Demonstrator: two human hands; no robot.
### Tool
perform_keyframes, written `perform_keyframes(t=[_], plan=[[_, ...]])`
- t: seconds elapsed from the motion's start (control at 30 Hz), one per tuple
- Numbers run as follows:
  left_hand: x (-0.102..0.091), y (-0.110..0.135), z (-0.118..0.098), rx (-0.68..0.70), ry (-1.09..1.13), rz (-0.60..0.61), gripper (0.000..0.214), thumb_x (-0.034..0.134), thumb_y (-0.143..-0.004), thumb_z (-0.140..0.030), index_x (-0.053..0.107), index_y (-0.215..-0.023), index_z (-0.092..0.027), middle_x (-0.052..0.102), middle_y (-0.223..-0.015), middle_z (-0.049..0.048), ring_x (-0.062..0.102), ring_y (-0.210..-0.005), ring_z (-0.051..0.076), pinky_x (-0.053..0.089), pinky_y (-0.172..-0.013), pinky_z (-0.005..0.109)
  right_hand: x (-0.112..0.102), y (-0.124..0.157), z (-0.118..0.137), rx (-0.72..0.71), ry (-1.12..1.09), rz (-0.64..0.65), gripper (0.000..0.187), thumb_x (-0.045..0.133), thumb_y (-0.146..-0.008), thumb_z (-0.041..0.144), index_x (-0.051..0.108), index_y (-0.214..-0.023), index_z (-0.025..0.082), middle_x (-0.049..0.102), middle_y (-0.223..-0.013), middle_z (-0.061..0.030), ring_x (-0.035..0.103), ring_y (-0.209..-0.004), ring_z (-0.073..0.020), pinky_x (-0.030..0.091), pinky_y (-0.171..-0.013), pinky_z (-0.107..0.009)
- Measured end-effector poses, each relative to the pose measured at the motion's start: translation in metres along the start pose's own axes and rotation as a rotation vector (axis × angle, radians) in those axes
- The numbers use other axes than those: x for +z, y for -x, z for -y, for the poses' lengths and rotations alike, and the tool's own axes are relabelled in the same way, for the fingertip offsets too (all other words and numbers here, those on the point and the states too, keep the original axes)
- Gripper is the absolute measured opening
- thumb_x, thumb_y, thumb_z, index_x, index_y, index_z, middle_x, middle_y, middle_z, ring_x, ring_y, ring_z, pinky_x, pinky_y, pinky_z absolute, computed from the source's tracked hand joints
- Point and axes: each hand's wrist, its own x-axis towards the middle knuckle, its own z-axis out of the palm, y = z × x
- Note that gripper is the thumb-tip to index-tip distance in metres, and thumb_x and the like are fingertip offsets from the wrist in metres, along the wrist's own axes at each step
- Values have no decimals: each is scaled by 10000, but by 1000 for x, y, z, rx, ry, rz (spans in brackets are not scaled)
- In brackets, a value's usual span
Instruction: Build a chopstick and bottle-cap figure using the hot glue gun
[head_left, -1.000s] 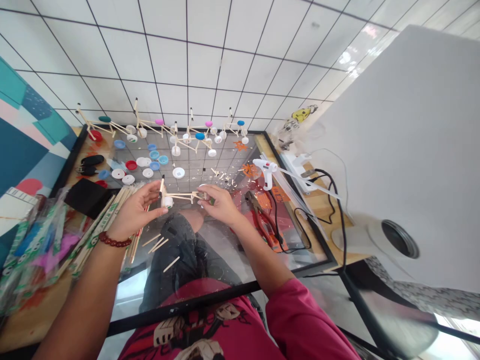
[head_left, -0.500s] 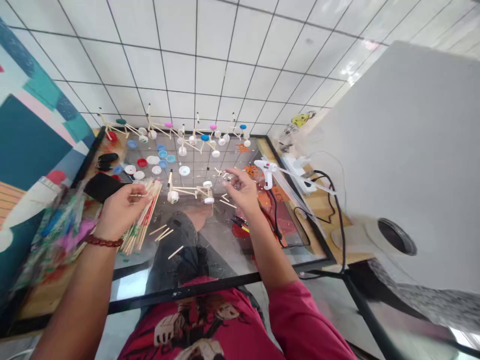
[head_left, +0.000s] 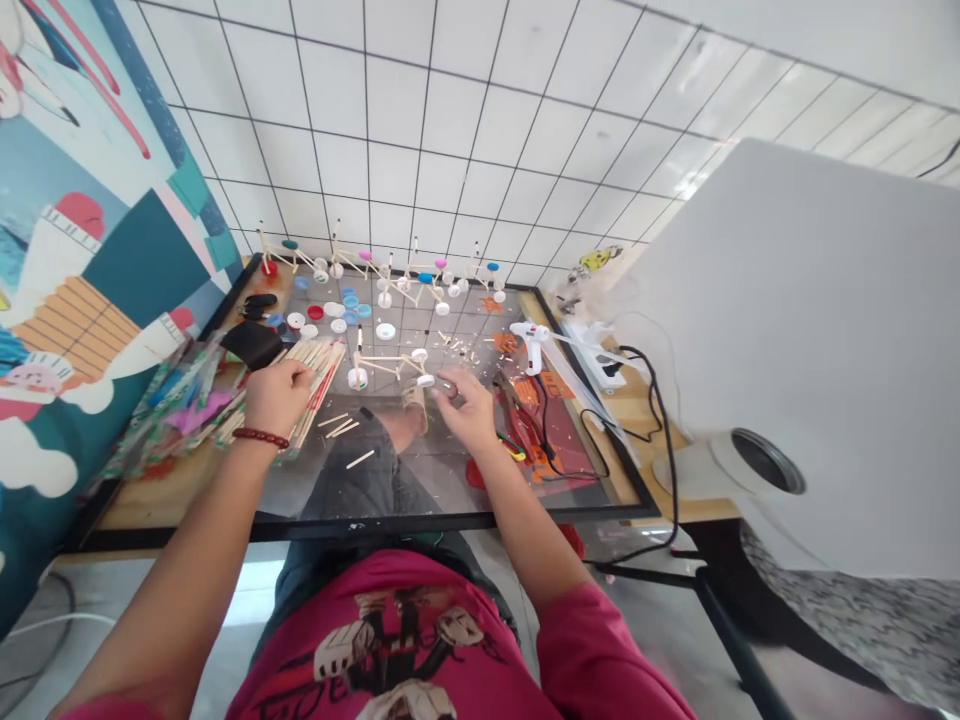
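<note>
Head view: left hand hides chopsticks (partly).

The person wears a deep pink T-shirt. A print sits on its chest in cream, black and tan, with cartoon-like shapes, and the lower edge of the view cuts part of it off. The right sleeve is short and loose, of the same pink, and the forearm below it is bare. The other forearm is bare too. A bracelet of round, dark red beads circles the wrist just behind the left hand. The right hand is bare. Dark grey trousers cover the legs and are creased at the knee.
</note>
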Motion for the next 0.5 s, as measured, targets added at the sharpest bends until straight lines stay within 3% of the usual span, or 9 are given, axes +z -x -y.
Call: perform_keyframes(t=[0.2, 0.33, 0.5], plan=[[12, 4, -6, 40, -88, -45, 181, 557, -914, -244, 708, -825, -201, 728, -747, 118, 694, -777, 301, 437, -684, 352, -1, 7, -1, -316, 344, 48, 213, 624, -1002, 211, 788, -1136, 230, 834, -1121, -91, 755, -969, -228, 504, -831, -367], [21, 6, -6, 66, -204, -131, 266, 466, -997, -288, 678, -872, -187, 712, -780, 148, 672, -754, 310, 340, -632, 355, -2, 4, 5, -450, 370, 103, 172, 679, -991, 231, 804, -1103, 272, 842, -1083, -53, 739, -925, -217, 429, -823, -375], [28, 3, 6, 116, -158, -271, 418, 457, -1032, -432, 496, -663, -239, 587, -649, 92, 612, -704, 269, 292, -630, 351, -7, -7, 4, -472, 493, -92, 165, 643, -1030, 251, 798, -1080, 276, 830, -1045, -48, 712, -909, -209, 402, -847, -386]])
